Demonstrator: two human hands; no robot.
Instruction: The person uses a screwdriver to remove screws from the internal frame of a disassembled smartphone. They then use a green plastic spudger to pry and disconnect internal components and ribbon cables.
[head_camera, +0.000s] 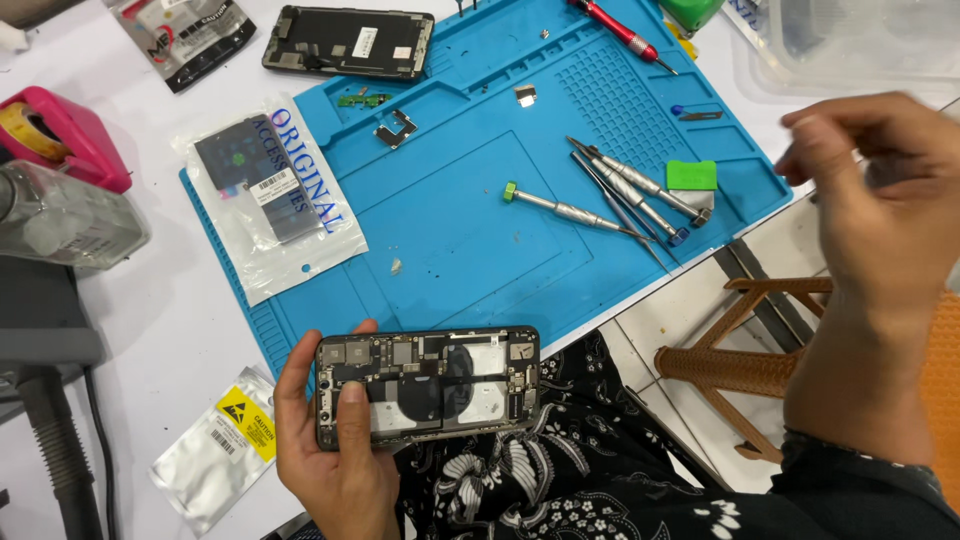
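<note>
My left hand (335, 455) grips an opened phone body (430, 385) by its left end, thumb on the exposed boards, just below the front edge of the blue work mat (450, 250). My right hand (880, 190) hovers raised at the right, past the mat's right edge, blurred, fingers loosely curled; I cannot see anything in it. Nearest to it on the mat lie several slim metal screwdrivers (630, 190) and a green pick (692, 175).
A detached phone screen (348, 42) lies at the mat's far edge, a clear parts bag (275, 195) on its left side, a red screwdriver (620, 30) at the back. A pink tape holder (60, 135), a foil bag (215, 450) and a plastic box (860, 40) ring the mat.
</note>
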